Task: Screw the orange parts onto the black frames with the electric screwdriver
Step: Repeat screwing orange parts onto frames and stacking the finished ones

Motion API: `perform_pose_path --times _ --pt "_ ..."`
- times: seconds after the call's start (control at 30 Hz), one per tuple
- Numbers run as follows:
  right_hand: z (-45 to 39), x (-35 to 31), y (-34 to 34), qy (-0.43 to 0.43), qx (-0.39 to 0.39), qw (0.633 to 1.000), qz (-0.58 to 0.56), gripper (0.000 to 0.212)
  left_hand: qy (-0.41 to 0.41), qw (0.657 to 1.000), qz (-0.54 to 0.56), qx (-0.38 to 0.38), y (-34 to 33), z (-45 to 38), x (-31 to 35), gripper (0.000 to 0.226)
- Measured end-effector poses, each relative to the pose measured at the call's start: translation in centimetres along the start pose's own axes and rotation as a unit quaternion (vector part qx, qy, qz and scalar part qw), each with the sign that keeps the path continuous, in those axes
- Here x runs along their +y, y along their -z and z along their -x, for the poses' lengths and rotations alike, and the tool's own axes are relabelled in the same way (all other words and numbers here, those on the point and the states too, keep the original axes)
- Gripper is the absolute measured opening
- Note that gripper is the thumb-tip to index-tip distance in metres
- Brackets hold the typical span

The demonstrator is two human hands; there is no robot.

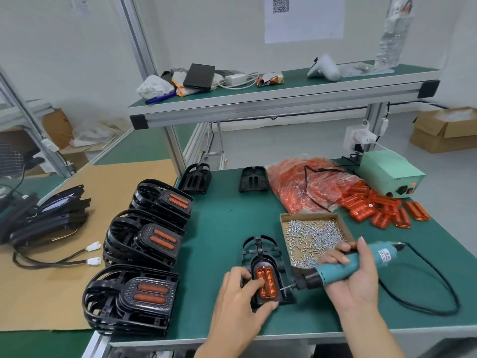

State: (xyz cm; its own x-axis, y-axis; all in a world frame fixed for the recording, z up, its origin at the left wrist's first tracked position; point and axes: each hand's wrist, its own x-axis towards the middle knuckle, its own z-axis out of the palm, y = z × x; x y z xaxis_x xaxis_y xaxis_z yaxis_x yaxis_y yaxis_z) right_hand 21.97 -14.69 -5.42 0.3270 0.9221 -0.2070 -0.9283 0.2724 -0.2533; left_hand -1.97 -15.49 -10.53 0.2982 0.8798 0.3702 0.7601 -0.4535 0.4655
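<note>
A black frame [260, 250] lies on the green bench in front of me with an orange part [267, 281] seated in its lower half. My left hand [238, 303] grips the frame's lower left, with fingers on the orange part's edge and the thumb at the bottom edge. My right hand [357, 273] holds the teal electric screwdriver [346, 270] nearly level. Its bit [286, 287] carries a screw and points left at the frame's right side. A cardboard tray of silver screws [313, 236] sits just behind the tool.
Three stacks of finished frames [144, 244] stand along the bench's left edge. Two bare frames [254, 179] lean at the back. A bag and a loose pile of orange parts [382, 208] lie at the right, by the green power box [389, 174]. The screwdriver's cable [436, 282] loops right.
</note>
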Motion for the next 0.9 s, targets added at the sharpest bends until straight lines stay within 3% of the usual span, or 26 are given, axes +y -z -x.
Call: perform_pose_path --times 0.5,0.63,0.7,0.77,0.9 --pt "0.4 0.7 2.7 0.0 0.005 1.0 0.024 0.022 0.028 0.999 -0.021 -0.021 0.3 -1.5 -0.3 0.059" --pt "0.5 0.8 2.6 -0.005 0.01 1.0 0.028 0.025 0.03 0.999 0.007 0.03 0.5 -1.8 0.4 0.044" --pt "0.5 0.9 2.4 -0.009 0.013 0.999 0.027 0.024 0.025 0.998 0.037 0.047 0.6 -2.5 1.1 0.026" --pt "0.5 0.9 2.3 -0.012 0.017 0.999 0.026 0.025 0.015 0.996 0.078 0.027 0.8 -3.8 2.3 0.009" --pt "0.7 0.9 2.3 -0.018 0.019 0.999 0.02 0.023 -0.01 0.994 0.096 -0.048 0.4 -8.5 5.8 0.004"
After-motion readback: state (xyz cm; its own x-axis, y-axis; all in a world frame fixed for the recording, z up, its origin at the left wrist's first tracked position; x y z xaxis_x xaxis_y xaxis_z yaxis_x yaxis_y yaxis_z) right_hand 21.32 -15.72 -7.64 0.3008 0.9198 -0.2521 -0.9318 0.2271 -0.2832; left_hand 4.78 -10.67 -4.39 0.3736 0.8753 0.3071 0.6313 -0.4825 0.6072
